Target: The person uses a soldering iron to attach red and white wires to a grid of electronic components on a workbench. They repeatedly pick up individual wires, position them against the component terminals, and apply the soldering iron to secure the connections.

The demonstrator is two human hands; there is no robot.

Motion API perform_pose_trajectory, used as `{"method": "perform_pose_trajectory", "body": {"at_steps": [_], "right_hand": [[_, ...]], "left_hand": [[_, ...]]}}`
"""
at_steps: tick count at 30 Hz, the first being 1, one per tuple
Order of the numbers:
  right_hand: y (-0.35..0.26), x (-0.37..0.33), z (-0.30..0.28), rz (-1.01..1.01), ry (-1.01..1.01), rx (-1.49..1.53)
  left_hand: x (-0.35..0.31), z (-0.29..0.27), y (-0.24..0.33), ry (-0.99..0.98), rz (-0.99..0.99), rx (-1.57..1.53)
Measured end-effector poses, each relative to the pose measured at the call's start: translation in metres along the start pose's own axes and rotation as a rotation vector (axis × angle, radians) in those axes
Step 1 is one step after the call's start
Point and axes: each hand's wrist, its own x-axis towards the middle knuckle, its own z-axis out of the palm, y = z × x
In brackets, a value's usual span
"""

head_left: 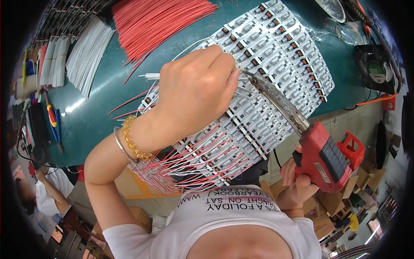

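Note:
My right hand (299, 183) grips a red soldering gun (321, 157), whose long metal barrel reaches up and left. Its tip (250, 77) is beside the fingertips of my left hand (200, 84), over a panel of small circuit boards (263, 47) in rows. My left hand is closed in a pinch on thin white wires (151, 76), which stick out behind the hand and by the fingertips. The hand hides part of the panel and the exact contact point. Red and white wires (194, 157) hang from the boards along the panel's near edge.
A heap of red wires (155, 26) and bundles of white wires (88, 54) lie on the green table (103, 112). Pliers and a red-yellow screwdriver (52, 118) are at the left. A black fan (375, 69) and a metal dish (334, 9) stand right. Another person (51, 192) sits far left.

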Motion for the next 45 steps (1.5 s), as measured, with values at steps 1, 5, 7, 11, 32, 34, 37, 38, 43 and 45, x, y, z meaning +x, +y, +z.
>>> {"method": "perform_pose_trajectory", "body": {"at_steps": [1,5,7,11,32,34,37,38,43,45], "right_hand": [[-0.002,0.001,0.001,0.004,0.006,0.004],[-0.006,0.003,0.000,0.029,0.025,-0.035],[-0.006,0.008,-0.002,-0.008,0.044,0.000],[-0.014,0.037,-0.047,-0.252,0.029,0.014],[-0.009,0.022,-0.051,-0.101,0.039,0.060],[-0.004,0.001,-0.048,-0.043,0.019,0.114],[0.002,-0.012,-0.042,-0.012,0.000,0.085],[0.004,-0.012,-0.040,-0.025,-0.016,0.082],[-0.002,-0.012,-0.026,0.083,-0.021,0.040],[-0.002,-0.011,-0.021,0.108,-0.011,0.031]], "left_hand": [[0.000,0.000,0.000,0.002,0.000,0.001],[0.000,0.000,-0.001,-0.005,0.001,-0.001],[0.000,-0.002,0.000,-0.014,-0.009,0.010],[-0.002,-0.004,0.003,0.001,-0.039,-0.031],[-0.014,-0.005,0.014,-0.013,-0.115,-0.229],[-0.015,-0.002,0.017,0.003,-0.094,-0.180],[-0.017,0.000,0.019,0.017,-0.064,-0.097],[-0.017,0.002,0.019,0.020,-0.057,-0.090],[-0.017,0.003,0.017,0.019,-0.036,-0.083],[-0.018,0.003,0.017,0.022,-0.030,-0.085]]}}
